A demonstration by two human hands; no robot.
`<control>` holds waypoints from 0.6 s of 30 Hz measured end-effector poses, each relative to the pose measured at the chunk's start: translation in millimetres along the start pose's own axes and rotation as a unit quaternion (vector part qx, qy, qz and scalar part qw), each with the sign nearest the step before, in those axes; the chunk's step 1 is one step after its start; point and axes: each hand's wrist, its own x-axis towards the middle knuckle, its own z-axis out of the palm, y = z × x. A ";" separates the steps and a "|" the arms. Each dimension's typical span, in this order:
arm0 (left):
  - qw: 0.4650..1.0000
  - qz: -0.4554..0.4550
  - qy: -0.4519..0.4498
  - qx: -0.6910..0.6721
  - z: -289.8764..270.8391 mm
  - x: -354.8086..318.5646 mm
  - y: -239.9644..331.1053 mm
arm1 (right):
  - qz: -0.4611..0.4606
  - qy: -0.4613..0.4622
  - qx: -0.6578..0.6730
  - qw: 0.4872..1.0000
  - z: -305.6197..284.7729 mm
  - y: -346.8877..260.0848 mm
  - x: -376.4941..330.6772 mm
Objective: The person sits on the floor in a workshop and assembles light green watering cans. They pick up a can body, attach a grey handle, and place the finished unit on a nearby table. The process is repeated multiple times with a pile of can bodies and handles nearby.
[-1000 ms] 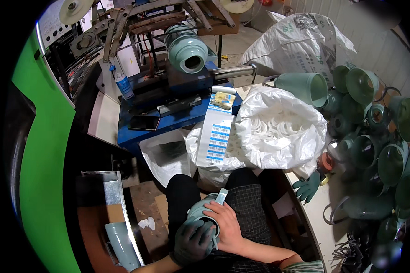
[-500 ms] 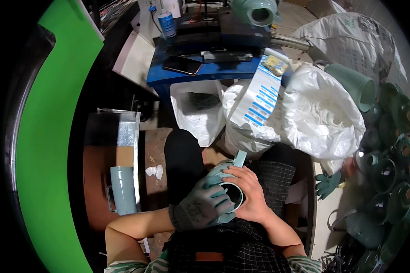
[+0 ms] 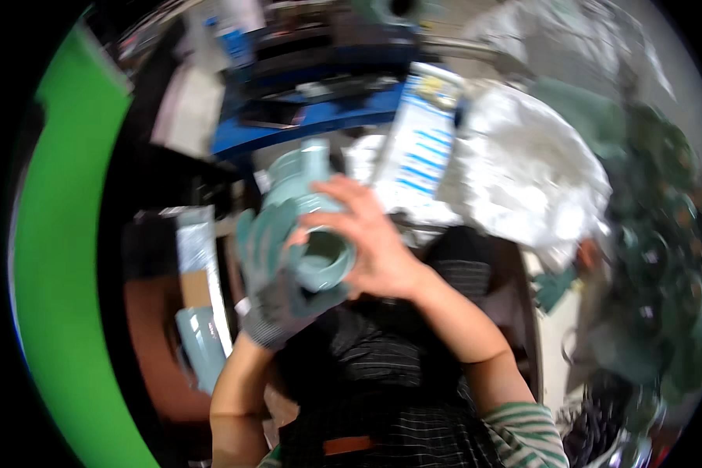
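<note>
Both my hands hold a pale blue-green handled tumbler (image 3: 285, 173) out over my lap, its round mouth turned toward me and its handle toward the blue bench. My left hand (image 3: 269, 265), in a grey and green work glove, cups the tumbler's left side and underside. Bare, my right hand (image 3: 373, 246) wraps the other side with its fingers over the top near the rim. Motion blurs the picture, and the inside of the tumbler is dark.
A similar handled tumbler (image 3: 203, 343) lies in a brown box at the left. Ahead, a blue bench (image 3: 339, 117) carries a phone (image 3: 273, 115). White plastic bags (image 3: 522, 164) and a blue-striped printed sheet (image 3: 421, 152) stand before me. Many greenish vessels (image 3: 655, 257) crowd the right.
Both hands have raised the tumbler from my lap, forward and to the left. The whole view has shifted and turned a little.
</note>
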 end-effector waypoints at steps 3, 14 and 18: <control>0.985 -0.025 -0.102 -0.137 8.1 -29.4 20.9 | -0.008 -0.052 -0.036 0.998 -24.9 -23.4 -32.7; 0.955 0.048 -0.110 -0.273 30.9 -31.7 113.4 | 0.258 0.227 -0.289 0.894 -171.3 106.5 -137.0; 0.948 0.056 -0.145 -0.278 42.3 -15.9 121.6 | 0.270 0.159 -0.498 0.809 -220.9 204.6 -148.7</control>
